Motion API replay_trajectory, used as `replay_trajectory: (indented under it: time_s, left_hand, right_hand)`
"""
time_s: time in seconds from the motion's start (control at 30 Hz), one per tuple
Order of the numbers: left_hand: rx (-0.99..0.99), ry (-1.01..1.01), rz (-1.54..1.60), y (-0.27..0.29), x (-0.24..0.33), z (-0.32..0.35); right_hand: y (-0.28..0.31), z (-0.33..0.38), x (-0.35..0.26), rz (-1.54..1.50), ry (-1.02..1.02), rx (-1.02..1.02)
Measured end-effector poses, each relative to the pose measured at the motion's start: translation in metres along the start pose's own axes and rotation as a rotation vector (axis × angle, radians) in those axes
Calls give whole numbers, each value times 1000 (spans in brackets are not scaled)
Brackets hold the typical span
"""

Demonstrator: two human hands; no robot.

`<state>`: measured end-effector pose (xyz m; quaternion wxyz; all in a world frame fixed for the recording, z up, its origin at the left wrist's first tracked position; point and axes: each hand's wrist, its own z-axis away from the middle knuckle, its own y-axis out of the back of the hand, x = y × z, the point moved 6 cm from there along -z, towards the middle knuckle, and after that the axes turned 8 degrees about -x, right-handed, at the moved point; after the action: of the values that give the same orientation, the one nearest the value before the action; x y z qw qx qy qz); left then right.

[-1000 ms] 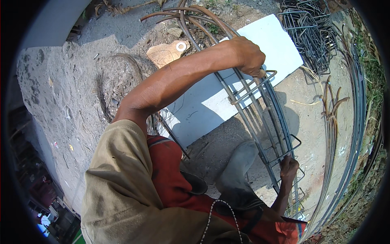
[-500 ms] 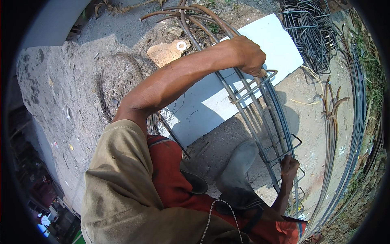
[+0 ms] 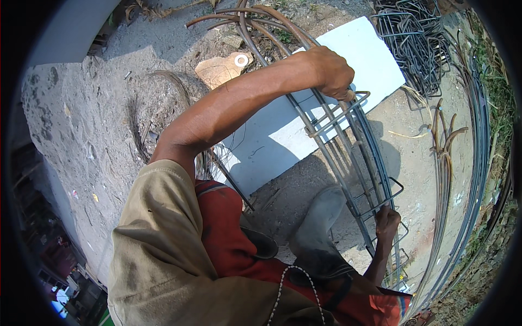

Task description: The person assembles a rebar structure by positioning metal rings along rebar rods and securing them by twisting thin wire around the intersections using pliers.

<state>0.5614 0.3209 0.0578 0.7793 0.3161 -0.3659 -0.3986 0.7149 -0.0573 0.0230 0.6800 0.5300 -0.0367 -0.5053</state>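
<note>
Rebar cage [image 3: 330, 162] of slender grey metal, long and boxy; left hand [image 3: 334, 75] and right hand [image 3: 387, 221] clamped on it.

The left arm [image 3: 239, 103] reaches well out in front, bent at the elbow [image 3: 176, 138], its bare forearm slanting up and across to the right. The left hand [image 3: 333, 70] has its back up, knuckles rounded, fingers [image 3: 344, 94] curling under. Lower and closer to the body, I see the right hand [image 3: 387, 221] bunched into a fist above its forearm [image 3: 378, 263], which rises steeply, the wrist [image 3: 385, 239] fairly straight.
</note>
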Motion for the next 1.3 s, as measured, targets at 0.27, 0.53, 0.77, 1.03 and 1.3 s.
replay_trajectory:
  time_s: [0.27,0.53,0.77,1.03,1.3]
  left_hand:
    - [-8,1,-2,1,1,1]
    - [-20,5,18,0,0,1]
    - [-19,15,18,1,0,2]
    - [5,9,7,3,1,1]
    - [-7,-3,6,1,1,-1]
  right_hand:
    - [0,0,-5,3,-17,4]
    - [0,-1,-6,-2,51,-3]
    - [-1,-1,1,5,31,5]
    - [1,0,-9,-51,13,0]
    - [1,0,-9,-24,13,-7]
